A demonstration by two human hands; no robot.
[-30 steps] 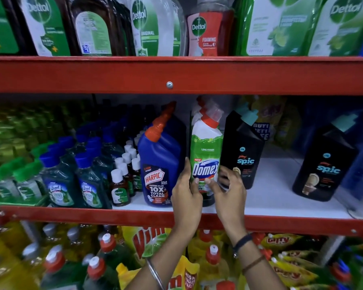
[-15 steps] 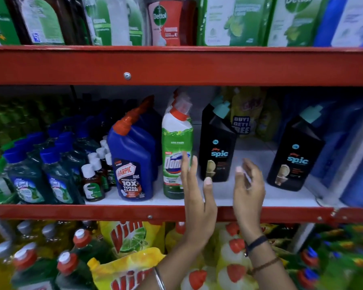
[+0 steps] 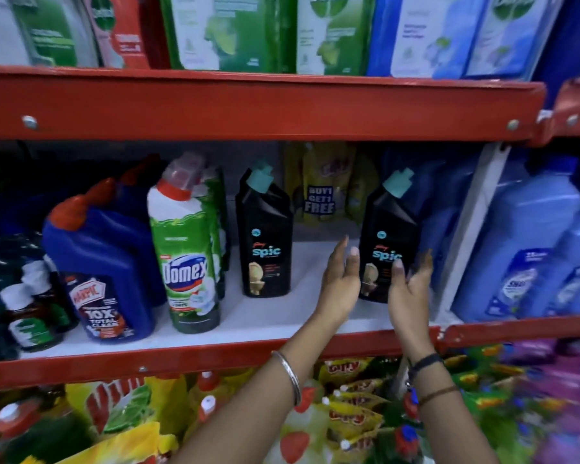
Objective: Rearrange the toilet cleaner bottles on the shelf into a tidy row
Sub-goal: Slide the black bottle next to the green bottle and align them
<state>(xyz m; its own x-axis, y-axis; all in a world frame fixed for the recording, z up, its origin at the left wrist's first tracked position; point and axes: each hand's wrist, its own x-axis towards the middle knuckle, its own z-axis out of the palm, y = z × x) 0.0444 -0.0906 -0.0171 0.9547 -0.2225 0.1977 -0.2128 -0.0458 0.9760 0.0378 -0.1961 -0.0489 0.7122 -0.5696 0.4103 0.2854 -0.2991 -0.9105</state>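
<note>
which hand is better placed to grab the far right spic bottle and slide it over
Right. The right hand is already curled around the right Spic bottle; the left hand is open beside it, toward the gap.

**Legible text, middle shelf**

Blue bottle [image 3: 104,272]: "HARPIC", "10X TOTAL CLEAN". Green-white bottle [image 3: 186,262]: "Domex". Two black bottles [image 3: 265,242] [image 3: 387,236]: "spic". Yellow pouch [image 3: 318,195] behind: "BUY 1 GET 1 FREE". Other labels too blurred to read.

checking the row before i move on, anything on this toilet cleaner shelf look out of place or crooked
The right-hand Spic bottle stands alone, apart from the other Spic bottle with a bare stretch of shelf between them, and it leans a little. Both hands, left and right, are open either side of it. Nothing looks spilled or damaged.
</note>
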